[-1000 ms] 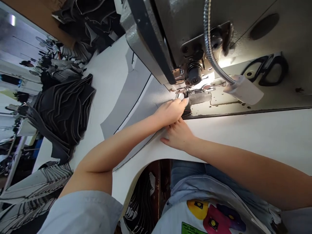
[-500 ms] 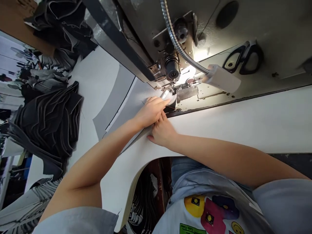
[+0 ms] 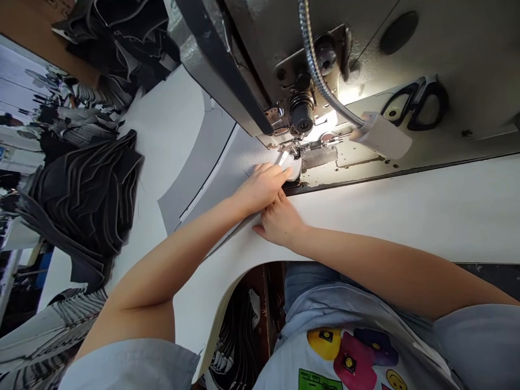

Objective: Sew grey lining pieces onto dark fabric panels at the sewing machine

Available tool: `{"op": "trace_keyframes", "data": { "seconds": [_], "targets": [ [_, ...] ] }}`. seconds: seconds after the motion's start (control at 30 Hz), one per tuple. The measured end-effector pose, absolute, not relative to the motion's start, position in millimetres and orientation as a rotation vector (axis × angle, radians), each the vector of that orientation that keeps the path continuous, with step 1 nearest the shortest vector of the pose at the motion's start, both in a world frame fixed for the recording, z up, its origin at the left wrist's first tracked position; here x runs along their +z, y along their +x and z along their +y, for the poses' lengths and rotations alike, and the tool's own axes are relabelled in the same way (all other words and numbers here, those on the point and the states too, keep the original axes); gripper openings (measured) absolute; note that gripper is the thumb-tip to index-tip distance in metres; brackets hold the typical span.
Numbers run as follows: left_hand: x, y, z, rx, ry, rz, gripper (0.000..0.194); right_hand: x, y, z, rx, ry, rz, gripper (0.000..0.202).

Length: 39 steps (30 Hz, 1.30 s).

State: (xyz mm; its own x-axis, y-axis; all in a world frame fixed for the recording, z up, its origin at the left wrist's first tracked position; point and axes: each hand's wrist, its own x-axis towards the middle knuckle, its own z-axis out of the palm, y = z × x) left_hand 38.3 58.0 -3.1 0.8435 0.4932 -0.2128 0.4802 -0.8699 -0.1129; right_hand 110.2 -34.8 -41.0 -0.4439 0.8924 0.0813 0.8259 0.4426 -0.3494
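White glare burns beneath the dim sewing machine point(image 3: 280, 32), soft shadows mark the tabletop point(image 3: 406, 211), and edges look stretched.

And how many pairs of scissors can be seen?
1: black loop-handled scissors, on the grey metal machine bed beside the white boxy lamp. Others may be hidden.
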Motion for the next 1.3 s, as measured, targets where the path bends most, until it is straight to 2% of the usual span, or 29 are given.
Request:
{"op": "trace_keyframes", "data": {
  "seconds": [0.13, 0.2, 0.27, 0.33, 0.37, 0.57, 0.83, 1.0, 1.2, 1.3],
  "targets": [
    [-3, 43, 55, 0.436, -2.966, -0.878, 0.039, -32, 117, -36, 0.498, -1.505, -2.510, 0.064],
    [-1, 46, 54, 0.434, -3.011, -0.945, 0.042, -31, 129, -40, 0.455, -1.447, -2.550, 0.060],
    [-1, 48, 53, 0.386, -3.038, -1.057, 0.050, -33, 149, -47, 0.339, -1.280, -2.594, 0.046],
    [-3, 49, 52, 0.301, -3.036, -1.143, 0.047, -36, 176, -55, 0.217, -1.105, -2.619, 0.029],
    [-4, 49, 51, 0.257, -3.042, -1.149, 0.044, -37, 189, -58, 0.161, -1.076, -2.606, 0.026],
    [-12, 35, 58, -0.029, -3.217, -0.952, 0.035, -38, 230, -49, -0.137, -1.315, -2.297, 0.026],
    [-7, 20, 75, 0.053, -3.184, -0.629, 0.037, -39, 207, -45, -0.221, -1.457, -2.394, 0.032],
    [-3, 17, 86, 0.052, -3.215, -0.511, 0.039, -39, 191, -50, -0.162, -1.290, -2.450, 0.037],
    [-3, 22, 88, 0.055, -3.244, -0.620, 0.041, -49, 168, -54, -0.135, -1.358, -2.503, 0.044],
    [3, 30, 85, 0.056, -3.266, -0.759, 0.042, -40, 145, -49, -0.004, -1.472, -2.535, 0.059]
  ]
}}
